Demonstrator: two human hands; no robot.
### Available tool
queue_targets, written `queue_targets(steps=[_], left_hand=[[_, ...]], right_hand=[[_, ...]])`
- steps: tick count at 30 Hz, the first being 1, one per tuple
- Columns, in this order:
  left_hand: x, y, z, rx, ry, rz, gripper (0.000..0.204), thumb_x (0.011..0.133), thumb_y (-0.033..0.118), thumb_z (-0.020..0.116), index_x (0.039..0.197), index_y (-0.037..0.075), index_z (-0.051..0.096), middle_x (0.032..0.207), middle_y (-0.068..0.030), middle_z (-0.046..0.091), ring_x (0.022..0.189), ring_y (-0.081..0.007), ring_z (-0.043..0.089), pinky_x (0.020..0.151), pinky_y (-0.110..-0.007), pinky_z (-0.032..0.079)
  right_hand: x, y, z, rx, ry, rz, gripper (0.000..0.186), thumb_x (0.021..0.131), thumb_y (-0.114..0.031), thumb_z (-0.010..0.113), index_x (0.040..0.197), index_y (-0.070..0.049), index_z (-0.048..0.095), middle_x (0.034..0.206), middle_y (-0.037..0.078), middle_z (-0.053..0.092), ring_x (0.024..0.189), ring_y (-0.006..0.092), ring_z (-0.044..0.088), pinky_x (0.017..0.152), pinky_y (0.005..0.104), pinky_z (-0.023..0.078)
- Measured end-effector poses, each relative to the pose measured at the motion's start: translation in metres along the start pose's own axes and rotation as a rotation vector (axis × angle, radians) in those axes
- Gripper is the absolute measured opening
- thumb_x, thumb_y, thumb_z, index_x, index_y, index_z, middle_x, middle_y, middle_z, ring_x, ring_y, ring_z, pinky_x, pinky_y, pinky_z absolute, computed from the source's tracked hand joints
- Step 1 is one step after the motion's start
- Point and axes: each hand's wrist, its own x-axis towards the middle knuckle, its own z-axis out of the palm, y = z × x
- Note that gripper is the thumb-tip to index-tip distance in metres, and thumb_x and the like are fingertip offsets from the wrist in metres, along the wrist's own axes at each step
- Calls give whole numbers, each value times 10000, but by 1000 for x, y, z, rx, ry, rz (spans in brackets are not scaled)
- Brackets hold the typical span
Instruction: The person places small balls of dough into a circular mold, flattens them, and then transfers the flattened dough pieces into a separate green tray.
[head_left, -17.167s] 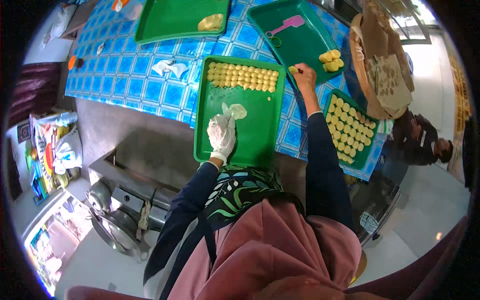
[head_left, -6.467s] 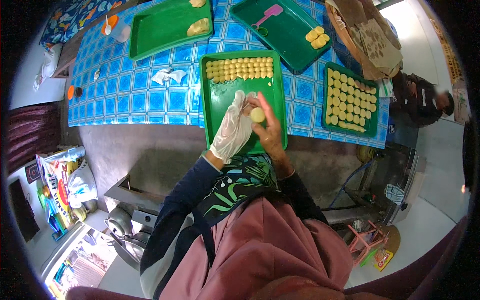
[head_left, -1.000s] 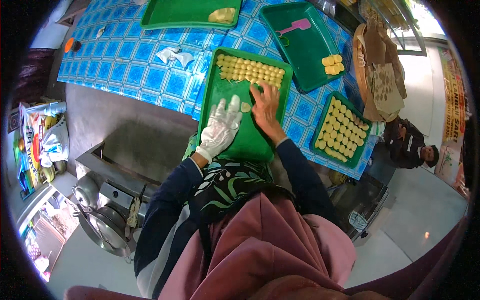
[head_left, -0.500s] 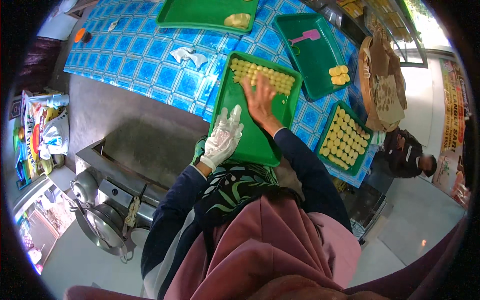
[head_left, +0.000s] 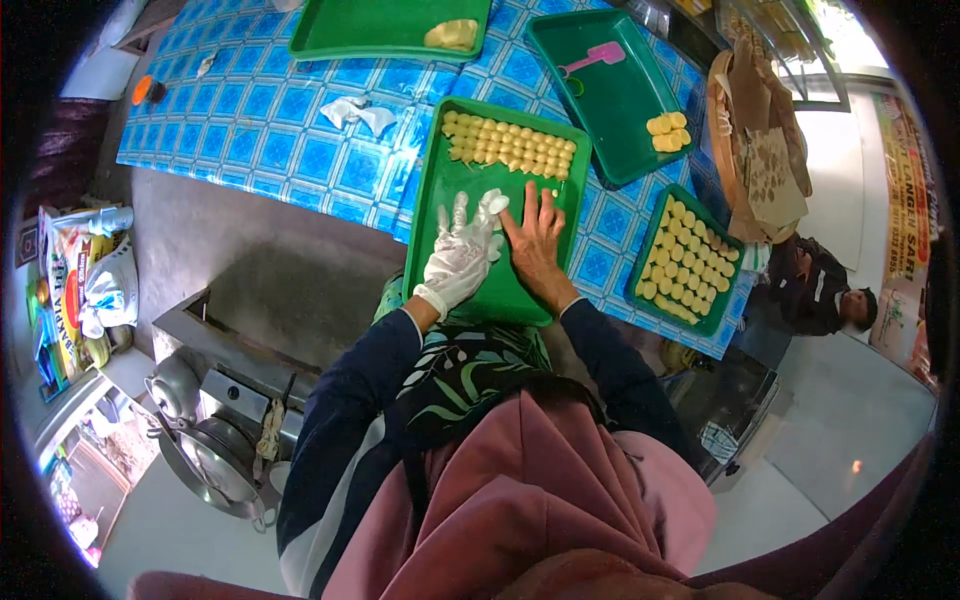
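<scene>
My left hand point(head_left: 458, 250), in a white glove, is open with fingers spread inside the green tray point(head_left: 430, 200). My bare right hand point(head_left: 537, 240) lies beside it, fingers apart and pointing up the tray, its index finger next to the glove's fingertips. Whether dough lies under those fingertips is hidden. Rows of small yellow dough balls point(head_left: 508, 140) fill the top part of this tray, and a small bit of dough point(head_left: 555, 192) sits below them.
At right lie a tray of pale rounds point(head_left: 683, 260), a dark green tray point(head_left: 610, 110) with pink scraper point(head_left: 603, 55) and a basket point(head_left: 750, 170). A tray point(head_left: 360, 30) and white cloth point(head_left: 357, 115) lie up-left. A stove point(head_left: 230, 400) is lower left. A person point(head_left: 820, 285) is at far right.
Over the last half second my right hand has drawn back from the dough rows to beside my left hand. The gloved fingers have spread wider. The view has shifted slightly.
</scene>
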Motion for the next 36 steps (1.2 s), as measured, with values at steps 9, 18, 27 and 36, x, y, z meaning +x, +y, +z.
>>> queue_targets(steps=[9,18,27,36], left_hand=[[-6,1,-1,-4,19,24,700,1056,276,504,1659,170,166,1702,-122,223,1479,-531,306,1163,-684,270],[-8,5,-9,-146,-52,-58,700,1039,253,529,1655,235,199,1702,-61,249,1508,-521,240,1180,-714,177],[-33,-17,4,-509,204,-250,636,1050,231,528,1616,92,274,1583,-335,324,1414,-503,389,1138,-496,388],[-38,-15,7,-535,234,-255,661,1045,177,529,1627,69,235,1596,-269,357,1454,-484,348,1156,-503,359]], right_hand=[[-14,10,-2,67,-27,26,641,839,71,598,1442,-143,562,1622,354,166,1471,593,167,1075,726,238],[-27,0,-9,94,-83,53,677,819,111,581,1458,-109,537,1604,360,197,1460,579,198,1077,733,222],[66,11,4,37,221,101,722,851,60,601,1524,-173,486,1586,316,288,1403,505,319,1068,618,280],[85,5,37,-27,312,-96,811,865,9,565,1613,-181,318,1618,327,220,1424,488,326,1068,627,276]])
